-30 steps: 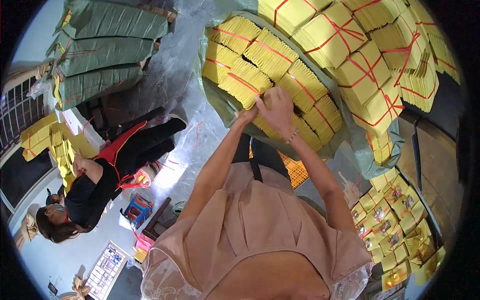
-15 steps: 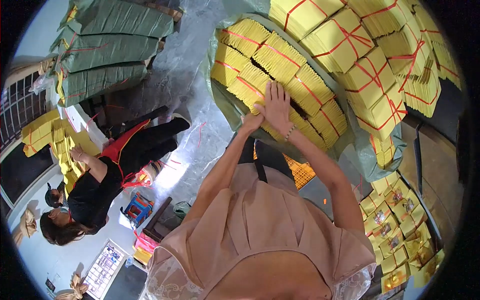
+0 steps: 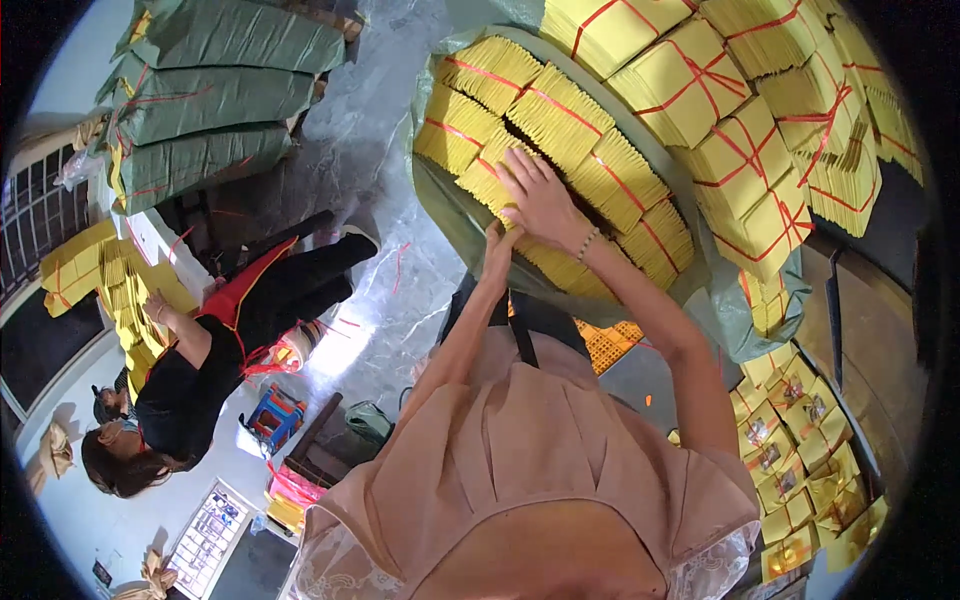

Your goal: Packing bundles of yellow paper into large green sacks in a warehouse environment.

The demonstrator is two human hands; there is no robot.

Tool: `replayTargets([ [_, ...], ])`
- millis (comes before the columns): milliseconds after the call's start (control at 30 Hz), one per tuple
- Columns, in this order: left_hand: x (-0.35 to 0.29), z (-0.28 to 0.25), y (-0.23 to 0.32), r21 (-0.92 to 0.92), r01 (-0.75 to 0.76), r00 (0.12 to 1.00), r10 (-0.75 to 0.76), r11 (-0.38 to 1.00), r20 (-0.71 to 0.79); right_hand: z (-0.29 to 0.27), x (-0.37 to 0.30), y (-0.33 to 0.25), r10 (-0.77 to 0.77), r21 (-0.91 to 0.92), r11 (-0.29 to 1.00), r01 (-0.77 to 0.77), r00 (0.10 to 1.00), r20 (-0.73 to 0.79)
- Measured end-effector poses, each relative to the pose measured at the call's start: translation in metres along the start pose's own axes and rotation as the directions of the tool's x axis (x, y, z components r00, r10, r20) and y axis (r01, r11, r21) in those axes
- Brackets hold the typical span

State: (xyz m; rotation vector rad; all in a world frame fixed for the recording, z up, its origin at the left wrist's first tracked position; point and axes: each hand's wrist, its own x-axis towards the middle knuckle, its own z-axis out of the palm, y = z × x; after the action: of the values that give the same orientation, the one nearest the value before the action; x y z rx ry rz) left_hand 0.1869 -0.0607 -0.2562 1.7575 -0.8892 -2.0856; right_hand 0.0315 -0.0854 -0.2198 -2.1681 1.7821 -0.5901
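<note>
While packed in green plastic sack (image 3: 432, 195), one red-ribboned yellow paper bundle (image 3: 484, 174), slanting lengthwise upper left to lower right; beneath nearer right hand (image 3: 546, 206), with fingers slightly spread; beside left hand (image 3: 499, 252), cannot tell if pinching.

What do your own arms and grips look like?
Both forearms are bare below loose dusty-pink fabric sleeves, with white patterned lace showing near their outer edges. The right grip is an ungloved hand wearing a thin beaded bracelet; the left grip is also ungloved, with no jewellery visible.
</note>
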Motion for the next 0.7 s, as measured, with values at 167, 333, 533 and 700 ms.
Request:
replayTargets([
  [167, -0.001, 0.011, 0.009, 0.061, -0.085, 0.996, 0.086, 0.995, -0.007, 0.008, 0.014, 0.017, -0.014, -0.019, 1.000, 0.014, 1.000, -0.012],
  [333, -0.001, 0.026, -0.001, 0.250, -0.183, 0.965, 0.223, 0.951, -0.140, -0.013, 0.001, 0.011, 0.091, 0.005, 0.996, -0.091, 0.994, -0.061],
  [533, -0.003, 0.013, 0.001, 0.188, -0.252, 0.960, 0.270, 0.949, -0.074, -0.032, -0.071, -0.012, 0.422, 0.107, 0.906, -0.409, 0.887, -0.189],
  [700, -0.002, 0.009, 0.012, 0.250, -0.261, 0.965, 0.262, 0.933, 0.028, -0.020, -0.076, -0.017, 0.333, 0.038, 0.942, -0.333, 0.916, -0.222],
])
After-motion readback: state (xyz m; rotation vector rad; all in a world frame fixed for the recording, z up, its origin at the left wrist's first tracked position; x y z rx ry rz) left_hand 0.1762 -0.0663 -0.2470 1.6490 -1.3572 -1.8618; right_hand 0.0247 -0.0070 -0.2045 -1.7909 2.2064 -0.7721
